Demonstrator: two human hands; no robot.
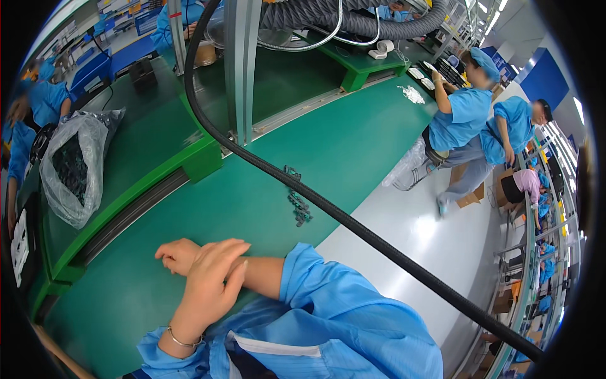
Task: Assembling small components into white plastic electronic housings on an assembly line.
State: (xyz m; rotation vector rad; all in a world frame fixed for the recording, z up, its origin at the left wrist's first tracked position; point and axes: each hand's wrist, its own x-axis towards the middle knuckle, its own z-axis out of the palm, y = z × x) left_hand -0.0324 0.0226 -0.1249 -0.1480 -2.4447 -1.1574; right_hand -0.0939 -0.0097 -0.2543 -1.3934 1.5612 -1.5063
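My left hand, with a bracelet at its wrist, lies across my right wrist, its fingers stretched out and its thumb a little apart. Nothing shows in it. Beneath it my right hand reaches leftward over the green table mat, its fingers curled in; I see no object in them. Beyond my hands, to the right, a loose row of small black parts lies on the mat. They touch neither hand.
A black braided cord crosses diagonally in front. At left, a clear plastic bag of dark parts rests on a raised green shelf. A metal post stands ahead. A co-worker works at the far right; white pieces lie nearby.
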